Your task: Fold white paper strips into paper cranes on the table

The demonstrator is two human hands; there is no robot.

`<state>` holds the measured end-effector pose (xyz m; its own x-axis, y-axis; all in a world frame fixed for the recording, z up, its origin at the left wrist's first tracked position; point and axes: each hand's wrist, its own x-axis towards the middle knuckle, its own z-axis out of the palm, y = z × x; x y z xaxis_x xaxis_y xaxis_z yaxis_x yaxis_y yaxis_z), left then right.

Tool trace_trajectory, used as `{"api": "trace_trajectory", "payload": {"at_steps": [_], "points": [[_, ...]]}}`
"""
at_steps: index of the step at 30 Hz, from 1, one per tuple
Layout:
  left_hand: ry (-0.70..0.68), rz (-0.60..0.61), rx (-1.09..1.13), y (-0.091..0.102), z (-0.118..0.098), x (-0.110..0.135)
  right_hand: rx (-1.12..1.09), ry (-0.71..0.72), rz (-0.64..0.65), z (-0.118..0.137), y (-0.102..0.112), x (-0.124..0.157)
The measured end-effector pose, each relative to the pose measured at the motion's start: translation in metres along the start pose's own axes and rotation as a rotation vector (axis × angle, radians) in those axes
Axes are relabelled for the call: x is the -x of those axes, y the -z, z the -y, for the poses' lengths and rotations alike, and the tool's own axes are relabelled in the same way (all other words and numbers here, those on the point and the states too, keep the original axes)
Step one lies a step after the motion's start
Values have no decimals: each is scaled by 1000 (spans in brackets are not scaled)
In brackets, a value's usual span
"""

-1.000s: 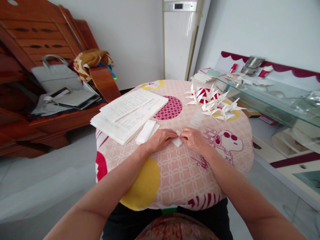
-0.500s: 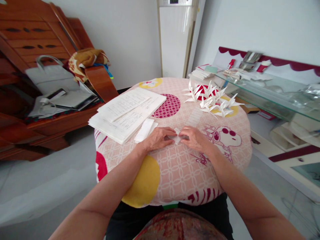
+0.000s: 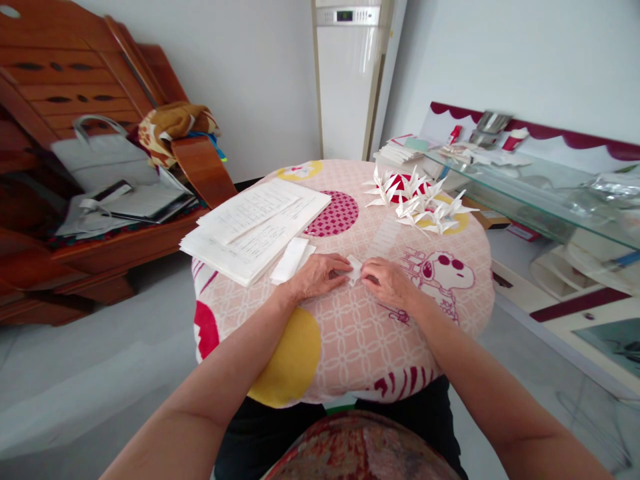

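Head camera: I have both hands before me, close together over the middle of the patterned pink tabletop (image 3: 345, 340). The left hand (image 3: 320, 275) grasps the left edge of a small folded paper (image 3: 354, 270) with its fingertips, and the right hand (image 3: 387, 283) pinches the same piece at its right edge. The paper sits between them, low over the print, its creases too small for me to make out. Just beside the left hand I see white paper strips (image 3: 289, 261) overlapping, next to a broad stack of written sheets (image 3: 260, 233). Toward the far right, well apart from the hands, stands a cluster of white paper cranes (image 3: 413, 208) with pointed wings. A cartoon dog (image 3: 457, 275) in dark glasses is printed to the right of the right hand. Past the tabletop I can make out a glass shelf (image 3: 520, 193) on the right, a tall white air conditioner (image 3: 347, 87) straight ahead, and a wooden bench (image 3: 135, 250) bearing a grey bag (image 3: 95, 150) on the left.
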<state>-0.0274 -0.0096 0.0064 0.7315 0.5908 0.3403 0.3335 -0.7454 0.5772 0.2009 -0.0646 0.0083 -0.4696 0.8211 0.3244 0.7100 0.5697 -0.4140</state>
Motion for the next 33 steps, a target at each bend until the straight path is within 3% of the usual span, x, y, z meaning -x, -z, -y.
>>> {"api": "trace_trajectory", "payload": {"at_steps": [9,22,33], "points": [[-50,-8,-65,-4,5,1,30,193,-65,-10,-3,14],[-137,6,-143,-6,12,3,94,183,43,-1,1,18],[-223,26,-258,-8,16,8,91,212,40,-3,1,21]]}}
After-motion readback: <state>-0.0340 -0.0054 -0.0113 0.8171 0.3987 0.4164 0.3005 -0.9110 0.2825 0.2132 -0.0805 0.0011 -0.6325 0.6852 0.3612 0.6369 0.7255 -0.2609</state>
